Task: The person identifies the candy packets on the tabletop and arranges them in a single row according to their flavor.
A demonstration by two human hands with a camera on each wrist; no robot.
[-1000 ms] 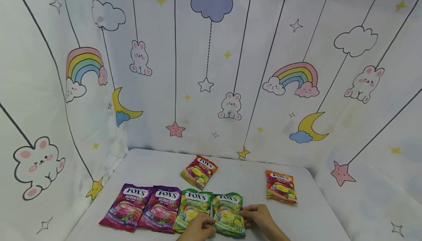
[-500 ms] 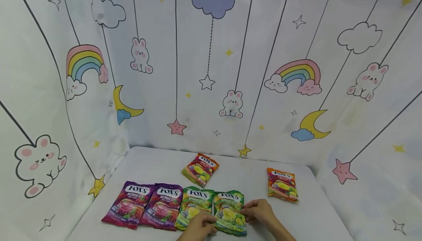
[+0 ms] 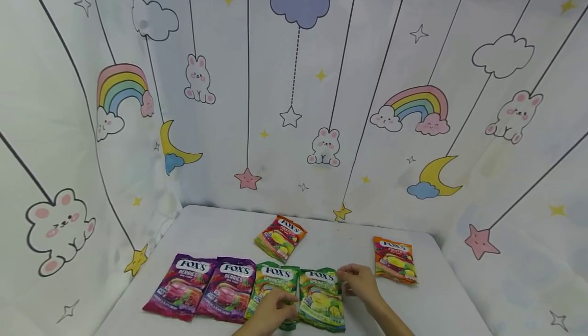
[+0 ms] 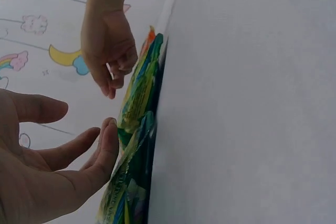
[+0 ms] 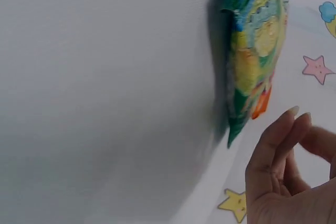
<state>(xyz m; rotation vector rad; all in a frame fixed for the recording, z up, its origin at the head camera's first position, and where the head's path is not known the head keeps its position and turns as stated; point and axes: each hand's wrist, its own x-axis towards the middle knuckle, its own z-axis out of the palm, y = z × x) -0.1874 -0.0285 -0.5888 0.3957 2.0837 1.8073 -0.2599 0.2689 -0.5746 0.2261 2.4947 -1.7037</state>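
Observation:
Two green Fox's Spring Tea candy bags lie side by side on the white table, the right one [image 3: 321,303] whole in the head view and the left one [image 3: 275,279] partly hidden. Over the left bag's lower part is my left hand [image 3: 274,309]. Its thumb stands apart from loosely bent fingers [image 4: 107,148] in the left wrist view, with nothing between them. My right hand [image 3: 362,286] is beside the right bag's upper right corner. In the right wrist view its relaxed fingers [image 5: 275,137] appear just off the bag [image 5: 257,51], holding nothing.
Left of the green bags, two purple Fox's Berries bags, one outer [image 3: 181,287] and one inner [image 3: 227,290], overlap slightly. Behind lies a tilted orange Fox's Fruits bag [image 3: 280,239]; another orange bag [image 3: 395,260] lies at right. A patterned cloth wall [image 3: 220,121] surrounds the table [image 3: 340,239].
My right hand has slid up from the right green bag's side to its upper corner. My left hand has drawn slightly left, off that bag's edge. The bags stay nearly in place.

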